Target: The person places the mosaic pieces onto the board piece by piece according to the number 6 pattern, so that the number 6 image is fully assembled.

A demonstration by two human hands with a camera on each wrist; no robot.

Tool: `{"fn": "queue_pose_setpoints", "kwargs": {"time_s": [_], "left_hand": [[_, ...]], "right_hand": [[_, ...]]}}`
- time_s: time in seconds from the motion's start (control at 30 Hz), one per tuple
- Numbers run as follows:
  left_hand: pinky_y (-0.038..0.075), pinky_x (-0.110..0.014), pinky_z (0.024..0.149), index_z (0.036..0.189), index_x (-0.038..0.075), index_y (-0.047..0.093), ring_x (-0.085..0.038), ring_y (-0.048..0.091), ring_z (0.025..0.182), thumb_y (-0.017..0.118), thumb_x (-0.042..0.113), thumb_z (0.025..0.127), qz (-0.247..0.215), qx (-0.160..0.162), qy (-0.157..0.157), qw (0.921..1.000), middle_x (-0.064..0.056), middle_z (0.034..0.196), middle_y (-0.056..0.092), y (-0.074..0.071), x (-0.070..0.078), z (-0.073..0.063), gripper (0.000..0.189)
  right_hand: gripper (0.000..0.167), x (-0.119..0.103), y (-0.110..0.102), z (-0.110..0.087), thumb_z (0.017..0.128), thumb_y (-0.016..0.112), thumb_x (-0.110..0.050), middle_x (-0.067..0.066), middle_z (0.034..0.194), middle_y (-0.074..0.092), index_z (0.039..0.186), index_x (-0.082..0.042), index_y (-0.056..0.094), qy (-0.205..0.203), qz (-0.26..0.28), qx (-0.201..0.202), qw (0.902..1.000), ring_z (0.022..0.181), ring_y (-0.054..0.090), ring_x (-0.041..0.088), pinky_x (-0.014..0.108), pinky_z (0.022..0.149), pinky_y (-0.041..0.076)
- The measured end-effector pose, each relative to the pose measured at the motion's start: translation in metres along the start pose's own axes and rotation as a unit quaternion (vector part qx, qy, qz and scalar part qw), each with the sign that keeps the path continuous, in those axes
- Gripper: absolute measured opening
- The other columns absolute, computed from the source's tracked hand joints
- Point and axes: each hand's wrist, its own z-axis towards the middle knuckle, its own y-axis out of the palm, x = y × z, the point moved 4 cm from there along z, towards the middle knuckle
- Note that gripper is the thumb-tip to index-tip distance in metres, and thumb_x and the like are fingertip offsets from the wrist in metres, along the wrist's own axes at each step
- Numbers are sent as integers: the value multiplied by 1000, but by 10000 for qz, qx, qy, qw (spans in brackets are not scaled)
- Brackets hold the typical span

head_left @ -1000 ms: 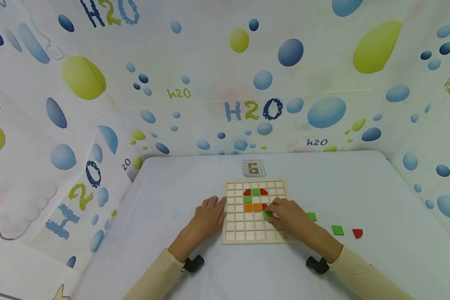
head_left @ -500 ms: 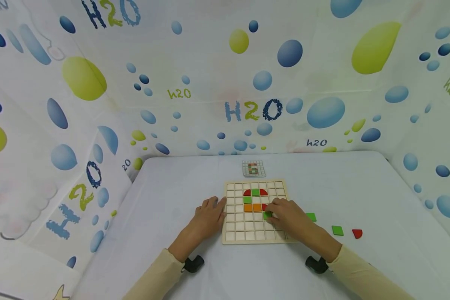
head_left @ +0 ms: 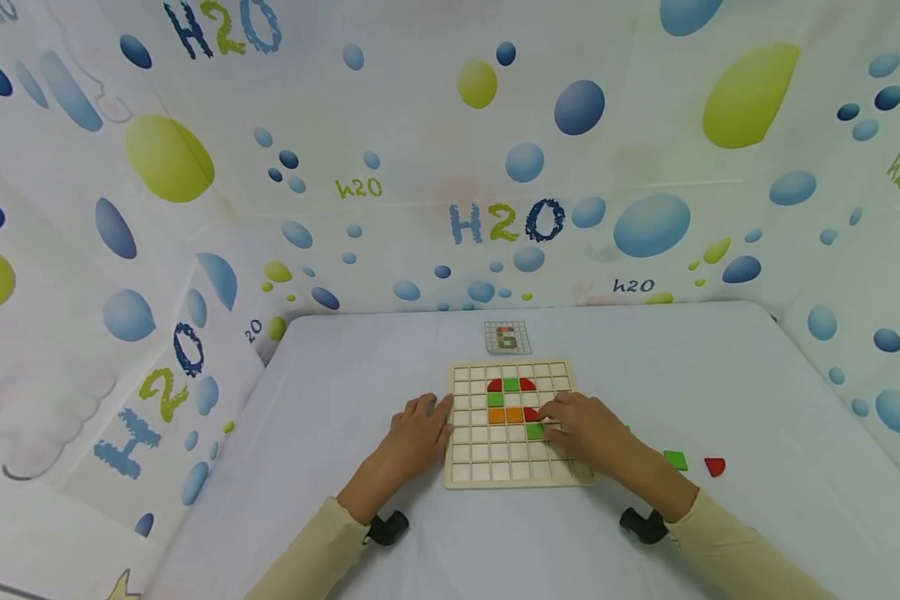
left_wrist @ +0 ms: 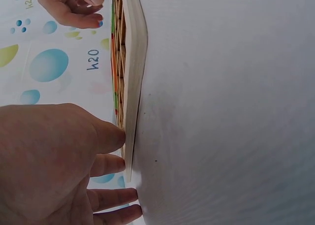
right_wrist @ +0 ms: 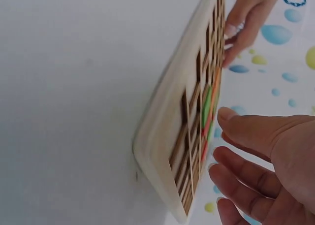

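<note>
A wooden grid board (head_left: 480, 473) lies on the white table, with red, green and orange tiles set in some of its squares. My left hand (head_left: 417, 433) rests against the board's left edge, its thumb and fingers fairly straight along the rim. Over the right part of the board is my right hand (head_left: 591, 433), its fingers loosely bent and nothing between them. Just beside its fingertips sit a green square tile (head_left: 535, 432) and a red rounded tile (head_left: 531, 414). An orange tile (head_left: 513, 415) lies left of the red one.
Behind the board lies a small card (head_left: 507, 337) with a gridded coloured figure. To the right are a loose green tile (head_left: 675, 460) and a red rounded tile (head_left: 715, 467); another green piece is mostly hidden by my right hand. A patterned cloth wall stands behind.
My right hand has let go of the green tile and drawn slightly to the right; the tile now shows fully in its square. The left hand has stayed put.
</note>
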Motion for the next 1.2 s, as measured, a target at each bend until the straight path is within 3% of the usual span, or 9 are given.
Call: {"fn": "queue_pose_setpoints", "kwargs": {"time_s": [0.2, 0.33, 0.6, 0.9, 1.2], "left_hand": [[44, -63, 109, 162, 10, 43, -44, 43, 146, 51, 31, 113, 4, -7, -21, 10000, -23, 157, 44, -1, 1, 1, 54], [44, -63, 110, 162, 10, 42, -44, 43, 146, 51, 31, 113, -34, -7, -21, 10000, -23, 157, 44, 0, 0, 1, 54], [43, -63, 110, 162, 9, 43, -44, 43, 146, 51, 30, 113, -63, 5, -9, 10000, -23, 157, 44, -1, 1, 1, 54], [42, -63, 111, 162, 10, 42, -43, 41, 147, 51, 31, 113, -113, -15, -55, 9999, -22, 158, 43, 1, 0, 2, 54], [42, -63, 111, 162, 10, 42, -43, 41, 147, 51, 31, 113, -62, -24, -43, 10000, -22, 159, 43, 3, -2, 3, 54]], "right_hand": [[33, 22, -21, -13, 94, 83, -25, 4, 121, 71, 124, -14, 75, 206, 183, 97, 9996, 114, 67, 27, 53, 98, 55], [38, 39, -40, -24, 93, 83, -20, 7, 118, 70, 129, -11, 72, 392, 451, 186, 9980, 107, 68, 27, 50, 93, 59], [42, 77, -71, -56, 94, 82, -18, 16, 123, 69, 132, -6, 70, 690, 631, 566, 9940, 106, 67, 33, 50, 87, 61], [47, 124, -77, -104, 94, 81, -22, 24, 125, 66, 135, -3, 67, 1319, 675, 482, 9878, 105, 65, 38, 43, 75, 63], [53, 157, -66, -139, 95, 80, -30, 25, 123, 67, 136, 0, 65, 1764, 733, 115, 9815, 105, 65, 41, 59, 82, 59]]}}
